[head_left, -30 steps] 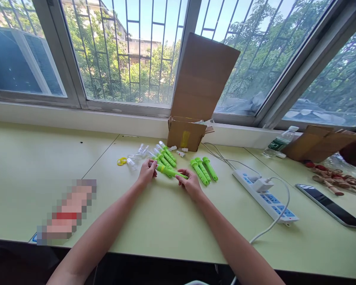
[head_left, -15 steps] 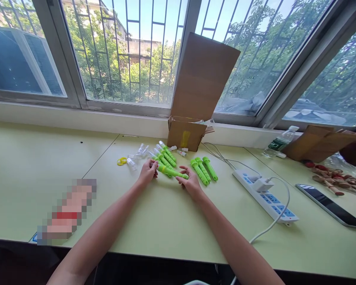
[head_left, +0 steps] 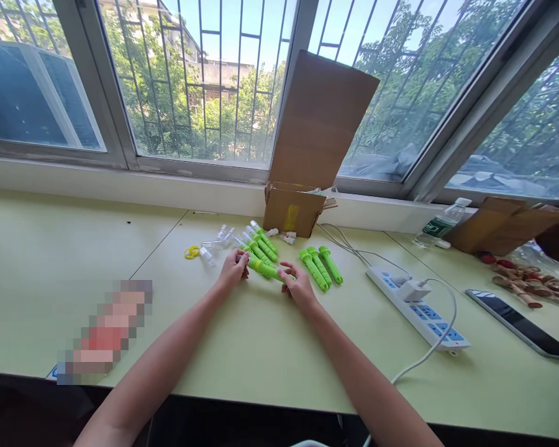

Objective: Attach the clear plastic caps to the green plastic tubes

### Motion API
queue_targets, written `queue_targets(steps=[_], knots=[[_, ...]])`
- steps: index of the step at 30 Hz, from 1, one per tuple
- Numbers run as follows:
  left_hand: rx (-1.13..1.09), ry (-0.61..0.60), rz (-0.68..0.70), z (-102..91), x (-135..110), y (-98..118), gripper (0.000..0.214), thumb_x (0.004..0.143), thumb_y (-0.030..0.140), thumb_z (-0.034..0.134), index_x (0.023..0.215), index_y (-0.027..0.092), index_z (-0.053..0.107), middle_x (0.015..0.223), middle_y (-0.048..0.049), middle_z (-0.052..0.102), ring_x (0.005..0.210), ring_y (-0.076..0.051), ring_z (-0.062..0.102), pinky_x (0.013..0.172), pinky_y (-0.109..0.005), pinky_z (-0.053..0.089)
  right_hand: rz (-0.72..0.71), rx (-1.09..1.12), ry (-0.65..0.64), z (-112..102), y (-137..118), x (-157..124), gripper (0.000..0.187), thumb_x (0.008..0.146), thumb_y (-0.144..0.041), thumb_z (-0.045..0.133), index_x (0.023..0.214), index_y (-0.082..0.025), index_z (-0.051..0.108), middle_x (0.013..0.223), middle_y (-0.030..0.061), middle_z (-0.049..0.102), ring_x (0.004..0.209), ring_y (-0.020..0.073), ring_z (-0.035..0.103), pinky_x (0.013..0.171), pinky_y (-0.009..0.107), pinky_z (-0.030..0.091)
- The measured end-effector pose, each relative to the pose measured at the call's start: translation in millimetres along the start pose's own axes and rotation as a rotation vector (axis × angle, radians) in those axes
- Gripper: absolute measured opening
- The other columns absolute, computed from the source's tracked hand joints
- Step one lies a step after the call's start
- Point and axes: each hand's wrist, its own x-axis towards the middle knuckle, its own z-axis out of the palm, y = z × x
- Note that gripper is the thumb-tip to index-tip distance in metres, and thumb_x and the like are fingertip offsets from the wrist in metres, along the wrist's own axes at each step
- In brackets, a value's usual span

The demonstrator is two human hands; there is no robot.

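Observation:
Both hands hold one green plastic tube point(head_left: 264, 268) with yellow rings near its left end, tilted down to the right just above the table. My left hand point(head_left: 234, 267) is closed round the left end, where its fingers hide part of it. On the right end my right hand point(head_left: 298, 283) is closed, thumb and fingers covering the tip. Just behind lie several green ribbed tubes with clear ends point(head_left: 259, 243). Beyond the right hand rest 3 green tubes without clear ends point(head_left: 321, 267). Several loose clear plastic pieces point(head_left: 207, 256) and yellow rings point(head_left: 192, 252) lie beyond my left hand.
An open cardboard box point(head_left: 279, 209) stands against the window ledge, small white pieces point(head_left: 289, 238) before it. To the right are a white power strip point(head_left: 422, 310) with cables, a phone point(head_left: 517, 323), a water bottle point(head_left: 442, 222) and wooden items point(head_left: 522, 282). A blurred patch point(head_left: 105, 332) covers something at left.
My right fingers have shifted slightly along the tube and now cover its right tip, which showed before. The left hand keeps its hold in nearly the same place.

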Motion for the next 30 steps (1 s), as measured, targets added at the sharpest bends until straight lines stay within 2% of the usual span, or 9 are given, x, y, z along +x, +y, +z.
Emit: queue_targets(steps=[2,4,8,11,13,24,30], knots=[[-0.003,0.007,-0.003,-0.3,0.2,-0.3,0.035,0.074,0.050,0.056,0.078,0.017,0.049,0.050,0.0039,0.050,0.040,-0.010,0.051,0.037,-0.020,0.043,-0.020,-0.004,-0.003,-1.6,-2.5,-2.1,0.057,0.065,-0.046,0.064,0.114,-0.020,0.052,0.100,0.0051,0.059,0.048,0.0075,0.054,0.038,0.019,0.038],[-0.008,0.016,-0.011,-0.6,0.2,0.1,0.035,0.074,0.050,0.056,0.079,0.017,0.049,0.050,0.0040,0.050,0.039,-0.010,0.051,0.037,-0.020,0.043,-0.044,0.008,-0.003,-2.5,-4.2,-3.4,0.058,0.063,-0.043,0.067,0.113,-0.020,0.053,0.100,0.0046,0.058,0.049,0.0070,0.053,0.040,0.019,0.040],[-0.015,0.029,-0.028,-0.5,-0.6,2.0,0.036,0.074,0.051,0.056,0.079,0.017,0.049,0.051,0.0041,0.050,0.039,-0.010,0.051,0.037,-0.021,0.043,-0.063,0.023,-0.019,-0.5,-3.4,-2.6,0.050,0.066,-0.047,0.065,0.103,-0.015,0.058,0.076,0.0023,0.062,0.046,0.0082,0.050,0.042,0.021,0.039],[-0.027,0.022,-0.028,0.7,-1.3,3.0,0.036,0.073,0.051,0.057,0.078,0.017,0.048,0.050,0.0046,0.050,0.037,-0.009,0.050,0.036,-0.020,0.042,-0.011,0.027,-0.049,2.8,-0.6,-0.7,0.053,0.075,-0.056,0.049,0.102,-0.012,0.059,0.057,0.0016,0.061,0.037,0.0099,0.045,0.038,0.022,0.035],[-0.034,0.010,-0.024,1.4,-1.5,2.9,0.036,0.072,0.051,0.058,0.078,0.017,0.048,0.050,0.0046,0.050,0.037,-0.009,0.050,0.035,-0.019,0.041,-0.001,0.012,-0.045,4.5,0.8,0.2,0.056,0.078,-0.058,0.042,0.105,-0.012,0.058,0.053,0.0015,0.060,0.034,0.0102,0.042,0.035,0.022,0.033],[-0.023,0.013,-0.012,1.0,-1.1,1.2,0.036,0.074,0.050,0.057,0.083,0.017,0.049,0.052,0.0040,0.051,0.038,-0.009,0.051,0.036,-0.020,0.042,-0.095,-0.194,-0.081,4.5,-4.5,-5.5,0.050,0.067,-0.048,0.063,0.106,-0.017,0.062,0.086,0.0067,0.065,0.043,0.0079,0.045,0.046,0.025,0.041],[-0.026,0.046,-0.008,1.3,-2.0,2.7,0.039,0.072,0.050,0.060,0.091,0.017,0.050,0.056,0.0044,0.052,0.039,-0.009,0.051,0.036,-0.020,0.043,-0.170,-0.292,-0.124,5.6,-4.8,-5.7,0.038,0.065,-0.038,0.066,0.097,-0.020,0.067,0.073,0.0032,0.067,0.061,0.0190,0.057,0.060,0.031,0.046]])
